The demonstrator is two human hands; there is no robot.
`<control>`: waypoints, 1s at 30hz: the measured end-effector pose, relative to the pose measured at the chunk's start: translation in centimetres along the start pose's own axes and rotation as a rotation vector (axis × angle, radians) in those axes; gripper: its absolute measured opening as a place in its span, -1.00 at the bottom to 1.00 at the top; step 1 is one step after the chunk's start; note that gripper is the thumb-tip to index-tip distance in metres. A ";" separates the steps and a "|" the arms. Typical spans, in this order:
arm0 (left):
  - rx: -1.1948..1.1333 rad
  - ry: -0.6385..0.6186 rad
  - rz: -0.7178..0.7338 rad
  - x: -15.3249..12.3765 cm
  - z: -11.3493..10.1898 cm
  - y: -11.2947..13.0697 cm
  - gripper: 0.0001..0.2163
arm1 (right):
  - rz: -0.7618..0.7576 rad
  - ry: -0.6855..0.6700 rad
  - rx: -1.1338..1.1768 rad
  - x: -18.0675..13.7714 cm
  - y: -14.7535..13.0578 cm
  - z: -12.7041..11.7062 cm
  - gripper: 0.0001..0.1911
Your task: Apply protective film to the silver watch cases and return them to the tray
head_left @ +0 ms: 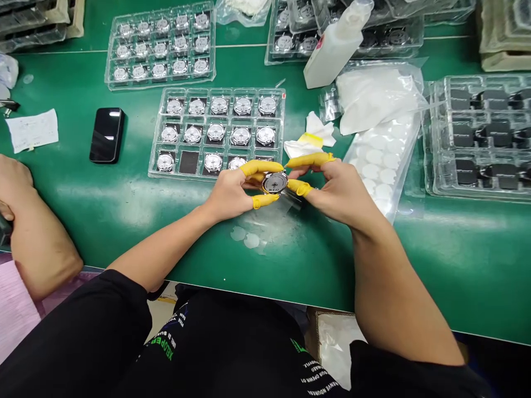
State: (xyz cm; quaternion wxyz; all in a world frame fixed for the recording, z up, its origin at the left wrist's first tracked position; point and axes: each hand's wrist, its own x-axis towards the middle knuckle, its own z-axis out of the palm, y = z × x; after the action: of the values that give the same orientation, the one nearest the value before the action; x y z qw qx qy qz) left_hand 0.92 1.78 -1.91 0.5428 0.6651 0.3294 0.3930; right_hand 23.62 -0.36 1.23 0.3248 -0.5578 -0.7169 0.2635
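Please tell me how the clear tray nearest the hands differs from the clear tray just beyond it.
The nearer tray has dark pads under its watches; the farther tray shows none. The nearer tray has one empty compartment; the farther tray looks full. Both are clear plastic holding round silver watches in rows.

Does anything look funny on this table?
Yes. In the clear tray, the second pocket of the front row has no watch, only a dark pad, while its neighbours hold watches. The watch between the left hand and right hand might have come from there.
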 end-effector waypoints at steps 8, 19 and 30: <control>-0.086 0.037 -0.075 0.8 -0.8 0.8 -0.42 | 0.060 0.101 0.022 0.1 0.6 -0.1 -0.93; 0.030 0.083 -0.052 0.9 -0.8 0.5 -0.44 | -0.029 0.125 -0.084 0.0 0.3 0.0 -0.94; -0.134 0.037 -0.220 0.7 -0.4 0.7 -0.41 | 0.202 0.234 0.703 -0.4 -3.5 1.4 -0.69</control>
State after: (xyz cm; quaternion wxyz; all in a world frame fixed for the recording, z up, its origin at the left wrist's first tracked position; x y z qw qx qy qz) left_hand 0.93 2.46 -1.01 0.6197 0.5800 0.3833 0.3642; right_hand 20.44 -1.62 2.84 0.5480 -0.5067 -0.4824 0.4585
